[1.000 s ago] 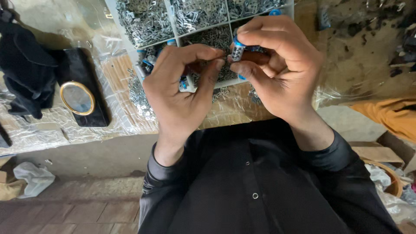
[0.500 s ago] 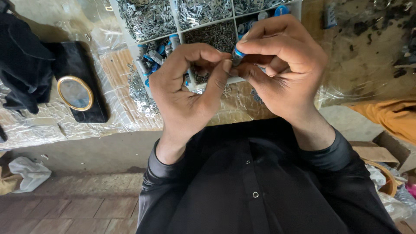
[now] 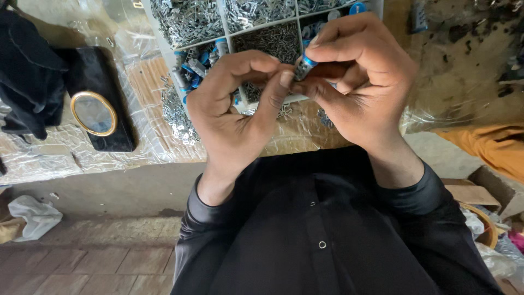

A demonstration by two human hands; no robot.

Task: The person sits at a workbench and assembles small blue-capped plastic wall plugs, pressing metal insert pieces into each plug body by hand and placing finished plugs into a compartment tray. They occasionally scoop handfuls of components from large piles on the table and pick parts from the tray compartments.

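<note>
My right hand (image 3: 360,87) pinches a small blue and silver cylindrical part (image 3: 303,66) between thumb and forefinger. My left hand (image 3: 234,109) meets it from the left, its thumb and fingertips pressed against the same part. Both hands hover over the near edge of a white compartment tray (image 3: 229,41) filled with small metal pieces; one compartment holds several blue and silver parts (image 3: 199,65). Black sleeves cover both wrists.
The tray sits on a plastic-wrapped table (image 3: 82,158). A black case with a gold-rimmed oval mirror (image 3: 94,113) lies at left beside black cloth (image 3: 27,71). Loose metal pieces (image 3: 174,114) are spilled by the tray. Orange cloth (image 3: 486,147) lies at right, brick floor below.
The hands stay closed on the small part, fingers shifting slightly around it. The view has tilted a little; the tray and mirror case sit slightly lower in frame.
</note>
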